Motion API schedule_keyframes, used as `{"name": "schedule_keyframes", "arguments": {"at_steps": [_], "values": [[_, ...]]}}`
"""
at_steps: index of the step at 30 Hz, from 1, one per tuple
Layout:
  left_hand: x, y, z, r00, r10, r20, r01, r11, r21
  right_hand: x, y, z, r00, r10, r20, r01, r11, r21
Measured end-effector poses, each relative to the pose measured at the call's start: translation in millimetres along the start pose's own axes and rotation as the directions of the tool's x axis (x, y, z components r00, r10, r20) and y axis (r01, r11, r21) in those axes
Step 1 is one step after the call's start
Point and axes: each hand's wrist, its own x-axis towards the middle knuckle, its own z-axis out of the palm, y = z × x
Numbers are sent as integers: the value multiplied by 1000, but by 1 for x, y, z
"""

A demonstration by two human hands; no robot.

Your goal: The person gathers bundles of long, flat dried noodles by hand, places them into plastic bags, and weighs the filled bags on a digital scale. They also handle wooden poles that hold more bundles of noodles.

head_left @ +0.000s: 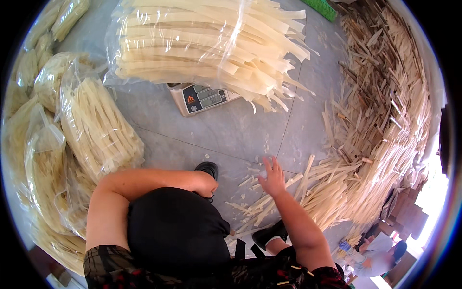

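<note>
My right hand point(273, 179) is held out over the grey floor with its fingers spread and nothing in it. Loose pale strips lie just beside and beneath it. Across my raised knee, in black cloth, lies my left forearm; my left hand point(208, 184) hangs at the knee's far side above a black shoe point(207, 168), its fingers mostly hidden. Ahead of me a large clear bag point(202, 43) of long, flat, pale yellow strips rests on a digital scale point(202, 98). Strip ends stick out of the bag's right end, and the scale's display side shows below it.
Several filled clear bags of strips point(98, 125) crowd the left side. A long heap of loose strips point(380, 144), some brown-ended, runs along the right. A green brush head point(321, 8) lies at the far edge. Another person point(373, 257) sits at the lower right.
</note>
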Motion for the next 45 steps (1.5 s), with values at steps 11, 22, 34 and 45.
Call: {"name": "schedule_keyframes", "arguments": {"at_steps": [11, 22, 34, 45], "values": [[-2, 8, -40, 960, -124, -250, 111, 992, -64, -110, 124, 22, 972, 226, 63, -211, 959, -191], [-69, 75, -151, 641, 27, -767, -204, 970, -136, 44, -17, -130, 851, 167, -497, 168, 811, 560], [-132, 94, -302, 74, -67, -995, 584, 812, -11, 100, -3, -156, 762, 119, -636, 237, 863, 446], [-129, 72, -372, 269, -414, -870, 543, 811, -218, -105, 13, -17, 837, 445, -319, 45, 524, 850]]}}
